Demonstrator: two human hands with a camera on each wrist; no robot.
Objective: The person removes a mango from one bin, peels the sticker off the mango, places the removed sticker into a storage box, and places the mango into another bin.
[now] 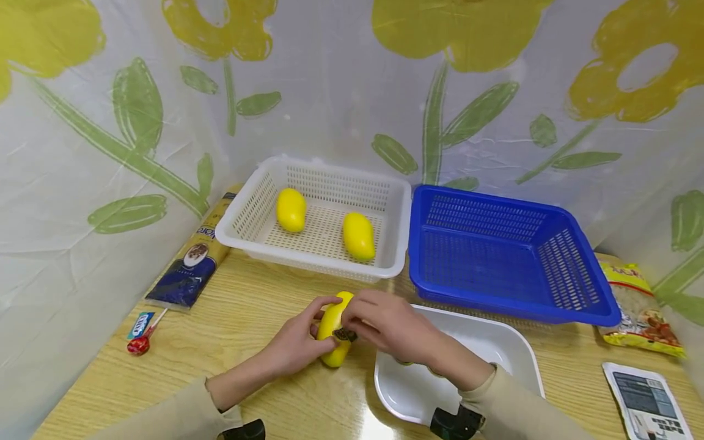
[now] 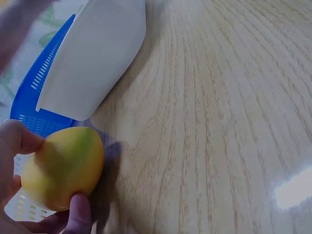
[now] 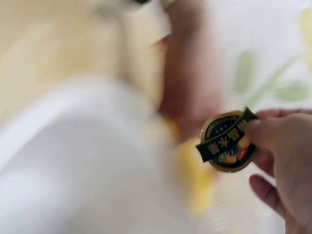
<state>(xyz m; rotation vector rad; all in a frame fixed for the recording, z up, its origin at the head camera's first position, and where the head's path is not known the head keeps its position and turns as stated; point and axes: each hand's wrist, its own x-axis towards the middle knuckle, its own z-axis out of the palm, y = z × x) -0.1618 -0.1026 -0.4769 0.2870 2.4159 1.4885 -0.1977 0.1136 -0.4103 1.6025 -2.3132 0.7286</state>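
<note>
My left hand (image 1: 294,342) grips a yellow mango (image 1: 330,321) just above the wooden table, thumb on one side and fingers on the other. In the left wrist view the mango (image 2: 63,168) shows a greenish streak. Between thumb and fingertips, my right hand (image 1: 393,324) pinches a round black-and-gold fruit sticker (image 3: 226,141) with a banner of characters across it. Seen from the head, this sticker (image 1: 344,334) overlaps the mango's near half. Two more mangoes, one left (image 1: 291,210) and one right (image 1: 359,236), lie in the white basket (image 1: 308,264) behind.
Under my right forearm sits a white tray (image 1: 514,342), with a blue basket (image 1: 495,269) behind it. A pasta bag (image 1: 192,263), a red lollipop (image 1: 139,345) and a small blue packet (image 1: 141,325) lie left. At right are a yellow food bag (image 1: 638,311) and a white-grey pouch (image 1: 646,400).
</note>
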